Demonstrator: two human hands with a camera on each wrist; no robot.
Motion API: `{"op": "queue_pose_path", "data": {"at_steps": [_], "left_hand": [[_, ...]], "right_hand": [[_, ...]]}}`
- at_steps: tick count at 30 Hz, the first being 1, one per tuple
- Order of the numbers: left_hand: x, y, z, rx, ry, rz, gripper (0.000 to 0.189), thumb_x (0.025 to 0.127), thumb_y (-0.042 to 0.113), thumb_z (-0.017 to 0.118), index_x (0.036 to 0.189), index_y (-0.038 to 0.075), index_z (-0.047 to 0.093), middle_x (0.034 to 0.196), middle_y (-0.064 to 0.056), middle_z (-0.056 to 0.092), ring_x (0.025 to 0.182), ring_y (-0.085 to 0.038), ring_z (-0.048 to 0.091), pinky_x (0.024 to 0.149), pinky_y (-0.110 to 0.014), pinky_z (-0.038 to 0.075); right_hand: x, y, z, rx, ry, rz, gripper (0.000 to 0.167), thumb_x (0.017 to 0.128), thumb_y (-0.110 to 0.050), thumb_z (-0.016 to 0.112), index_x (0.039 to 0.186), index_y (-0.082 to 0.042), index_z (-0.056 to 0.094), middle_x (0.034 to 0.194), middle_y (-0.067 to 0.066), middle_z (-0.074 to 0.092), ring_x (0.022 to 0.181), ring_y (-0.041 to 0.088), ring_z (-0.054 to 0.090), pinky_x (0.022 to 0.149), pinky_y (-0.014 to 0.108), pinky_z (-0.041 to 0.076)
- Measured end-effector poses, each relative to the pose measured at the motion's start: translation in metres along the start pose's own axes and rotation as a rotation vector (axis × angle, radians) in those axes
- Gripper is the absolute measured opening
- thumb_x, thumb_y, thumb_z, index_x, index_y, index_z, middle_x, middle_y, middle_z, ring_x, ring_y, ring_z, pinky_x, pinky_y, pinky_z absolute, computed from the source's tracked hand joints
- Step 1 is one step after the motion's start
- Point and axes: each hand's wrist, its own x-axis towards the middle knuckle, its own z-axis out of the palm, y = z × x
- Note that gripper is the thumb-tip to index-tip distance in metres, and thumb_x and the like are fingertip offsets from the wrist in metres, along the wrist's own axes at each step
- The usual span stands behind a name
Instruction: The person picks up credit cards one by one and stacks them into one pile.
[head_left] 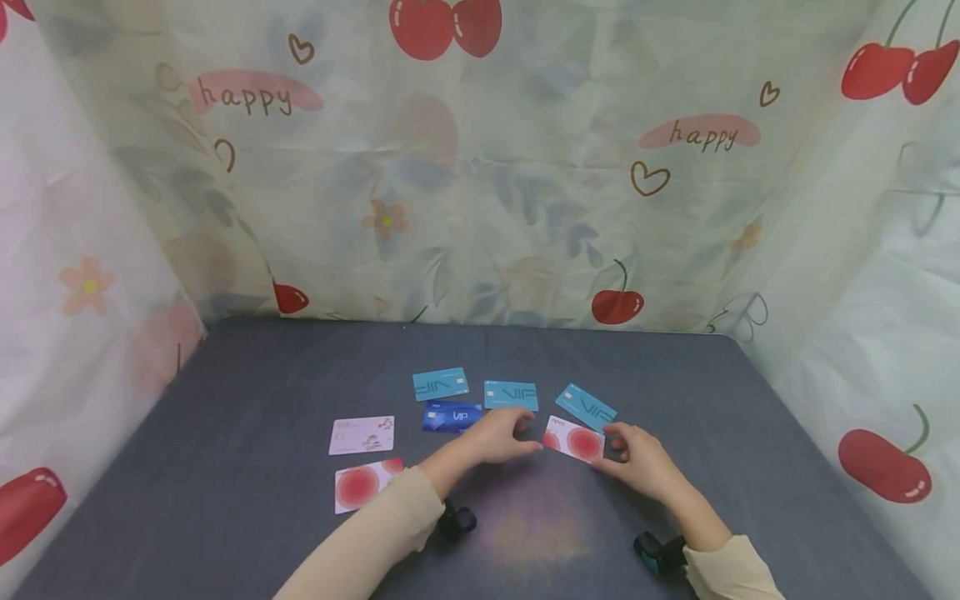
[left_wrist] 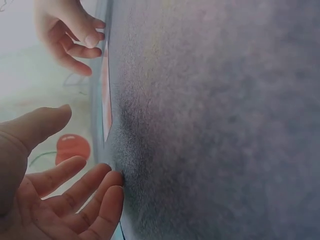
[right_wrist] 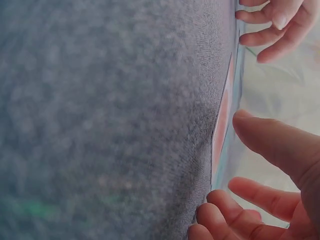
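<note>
Right red-circle card [head_left: 583, 443]: lies flat, right of lower centre in the head frame.
Handling: I judge it is best to guide both short edges lightly.
Left hand [head_left: 495, 435]: fingers relaxed, thumb apart, near the card's left end; I see nothing held.
Right hand [head_left: 642, 460]: loosely spread at the right end; contact I cannot tell.

Table [head_left: 225, 433] | three teal cards [head_left: 512, 395] | navy card [head_left: 448, 416] | pink card [head_left: 362, 435] | two red-circled cards [head_left: 576, 439]

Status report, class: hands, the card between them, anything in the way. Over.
Left hand empty, left of red-circle card; right hand at its right end, contact unclear. Card flat on dark tabletop. Teal VIP card close behind.
</note>
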Motion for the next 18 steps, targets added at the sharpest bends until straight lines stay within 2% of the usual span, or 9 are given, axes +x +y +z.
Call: {"op": "queue_pose_path", "data": {"at_steps": [10, 18], "left_hand": [[0.016, 0.008, 0.007, 0.07, -0.011, -0.013, 0.049, 0.08, 0.028, 0.07, 0.122, 0.006, 0.057, 0.108, -0.012, 0.063, 0.1, -0.021, 0.06, 0.086, -0.033, 0.048], [0.023, 0.015, 0.013, 0.098, 0.0, -0.07, 0.053, 0.078, 0.027, 0.074, 0.124, 0.009, 0.056, 0.119, -0.01, 0.059, 0.108, -0.021, 0.055, 0.094, -0.034, 0.046]], "right_hand": [[0.003, -0.002, 0.0, 0.011, -0.026, 0.048, 0.051, 0.073, -0.024, 0.078, 0.111, 0.002, 0.058, 0.087, 0.008, 0.058, 0.071, 0.015, 0.047, 0.062, 0.026, 0.042], [0.004, -0.003, 0.0, 0.02, -0.04, 0.061, 0.052, 0.07, -0.025, 0.08, 0.109, 0.002, 0.057, 0.086, 0.008, 0.056, 0.071, 0.016, 0.048, 0.063, 0.027, 0.042]]}}
